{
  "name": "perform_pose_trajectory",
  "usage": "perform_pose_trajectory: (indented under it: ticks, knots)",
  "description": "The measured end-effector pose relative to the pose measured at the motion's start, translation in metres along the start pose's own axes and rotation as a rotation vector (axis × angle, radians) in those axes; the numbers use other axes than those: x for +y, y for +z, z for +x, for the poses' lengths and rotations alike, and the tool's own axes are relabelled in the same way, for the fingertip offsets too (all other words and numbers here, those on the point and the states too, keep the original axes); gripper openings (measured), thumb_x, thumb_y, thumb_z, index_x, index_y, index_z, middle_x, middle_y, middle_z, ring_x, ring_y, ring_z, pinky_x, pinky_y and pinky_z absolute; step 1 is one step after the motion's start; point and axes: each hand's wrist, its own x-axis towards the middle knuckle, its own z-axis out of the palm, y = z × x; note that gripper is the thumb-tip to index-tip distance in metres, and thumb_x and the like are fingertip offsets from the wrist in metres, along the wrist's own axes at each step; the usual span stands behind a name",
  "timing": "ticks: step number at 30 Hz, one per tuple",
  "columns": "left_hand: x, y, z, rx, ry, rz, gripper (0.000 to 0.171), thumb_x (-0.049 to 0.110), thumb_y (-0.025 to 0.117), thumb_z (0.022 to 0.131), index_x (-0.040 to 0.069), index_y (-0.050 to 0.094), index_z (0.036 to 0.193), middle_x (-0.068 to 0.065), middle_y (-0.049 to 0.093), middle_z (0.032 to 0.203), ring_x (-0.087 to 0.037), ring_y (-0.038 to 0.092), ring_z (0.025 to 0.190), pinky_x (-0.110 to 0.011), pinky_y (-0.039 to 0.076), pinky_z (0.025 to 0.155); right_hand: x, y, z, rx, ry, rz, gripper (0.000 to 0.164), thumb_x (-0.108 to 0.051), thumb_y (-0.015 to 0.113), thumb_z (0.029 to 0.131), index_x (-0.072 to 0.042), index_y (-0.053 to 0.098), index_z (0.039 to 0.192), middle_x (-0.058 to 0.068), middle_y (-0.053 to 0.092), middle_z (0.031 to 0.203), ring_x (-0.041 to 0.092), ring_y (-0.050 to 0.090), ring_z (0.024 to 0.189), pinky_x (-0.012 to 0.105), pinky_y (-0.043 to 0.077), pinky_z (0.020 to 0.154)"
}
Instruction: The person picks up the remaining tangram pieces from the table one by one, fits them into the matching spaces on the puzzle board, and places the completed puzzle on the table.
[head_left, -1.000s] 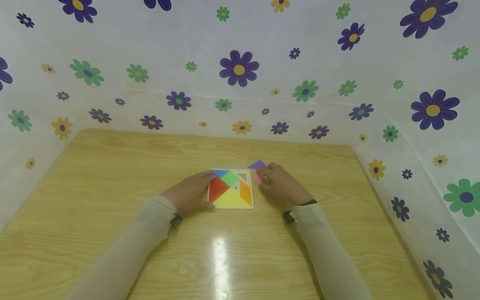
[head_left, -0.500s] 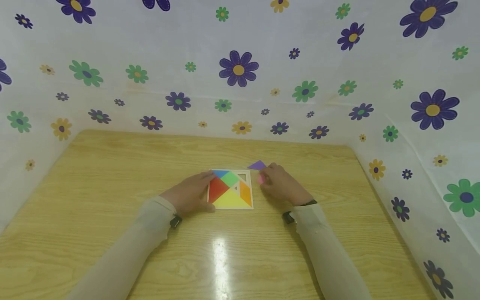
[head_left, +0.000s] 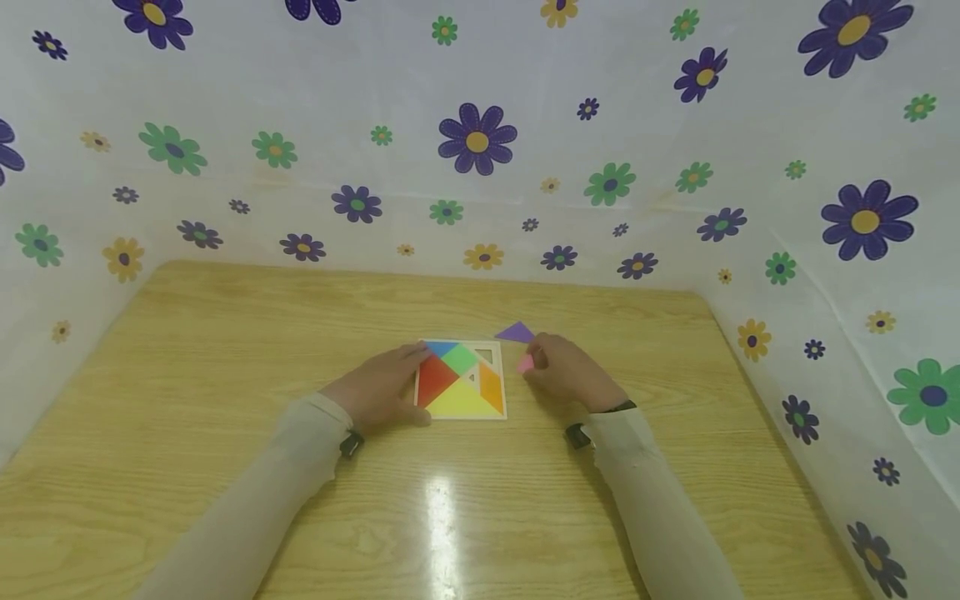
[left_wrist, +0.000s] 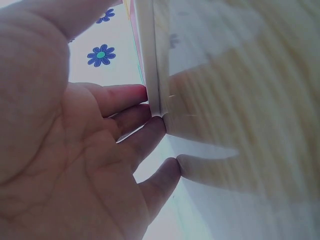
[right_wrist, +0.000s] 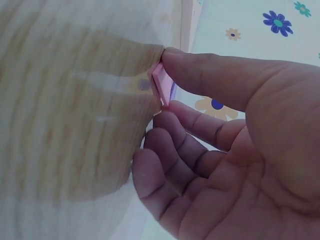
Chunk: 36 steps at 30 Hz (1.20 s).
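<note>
Fingertips (right_wrist: 172,60) of the right hand (head_left: 572,372) pinch a pink piece (head_left: 525,362) between thumb and forefinger, just right of the puzzle tray (head_left: 461,379). Left hand (head_left: 378,385), fingers relaxed and nearly straight, touches the tray's left edge on the wooden table (head_left: 225,350).

I log: wooden table (head_left: 225,433), lower frame; floral sheet (head_left: 480,142) across the top and both sides; glare patch centre-bottom.
</note>
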Motion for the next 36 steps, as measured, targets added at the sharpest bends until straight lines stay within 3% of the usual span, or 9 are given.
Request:
perform_pose_trajectory:
  ticks: [6, 29, 36]
  knots:
    - [0.005, -0.003, -0.005, 0.005, -0.012, -0.026, 0.099, 0.045, 0.077, 0.087, 0.007, 0.027, 0.164, -0.009, 0.024, 0.171, -0.032, 0.024, 0.157, -0.046, 0.023, 0.127, 0.0, -0.003, -0.003, -0.038, 0.064, 0.067, 0.039, -0.021, 0.067, 0.098, -0.004, 0.058, 0.132, 0.014, 0.067, 0.118, 0.029, 0.061, 0.104, 0.047, 0.054, 0.097]
    - [0.001, -0.001, -0.002, 0.001, -0.011, -0.036, 0.1, 0.046, 0.077, 0.087, 0.009, 0.026, 0.165, -0.009, 0.022, 0.171, -0.032, 0.024, 0.157, -0.048, 0.023, 0.127, 0.005, -0.012, -0.009, -0.014, 0.081, 0.106, 0.034, -0.009, 0.062, 0.097, -0.007, 0.049, 0.128, 0.021, 0.066, 0.125, 0.034, 0.063, 0.109, 0.048, 0.054, 0.094]
    - [0.002, -0.001, -0.004, 0.006, -0.008, -0.028, 0.099, 0.046, 0.077, 0.087, 0.009, 0.026, 0.165, -0.01, 0.022, 0.171, -0.033, 0.024, 0.156, -0.049, 0.024, 0.127, 0.006, -0.012, -0.01, 0.067, 0.07, 0.073, 0.029, -0.006, 0.061, 0.098, -0.006, 0.05, 0.125, 0.022, 0.068, 0.118, 0.031, 0.063, 0.094, 0.04, 0.055, 0.079]
